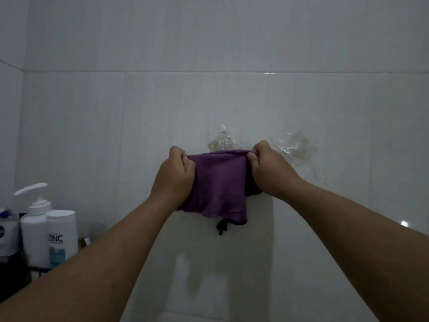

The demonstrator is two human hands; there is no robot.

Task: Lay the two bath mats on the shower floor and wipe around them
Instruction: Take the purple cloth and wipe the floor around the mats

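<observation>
1. Purple cloth (218, 184) hangs flat against the white tiled wall (162, 108), seen from the head camera, stretched between two raised hands.
2. The left hand (177, 174) has its fingers curled round the cloth's upper left corner, bunching the fabric in its grip.
3. The right hand (267, 168) pinches the upper right corner between thumb and bent fingers, so the top edge runs taut from one hand to the other.
4. A dark trim edges the cloth, and a short black loop (221, 226) dangles from its lower edge.
5. Just above the top edge a clear stick-on hook (222, 141) sits on the wall; the cloth seems to reach it, though in this dim light I cannot tell whether it is caught on the hook.
6. A second clear hook (294, 147) is stuck to the wall just beside the right hand.
7. At lower left a white pump bottle (34, 226) and a white shampoo bottle (62, 238) marked ZINC stand side by side in a dark rack (34, 269).
</observation>
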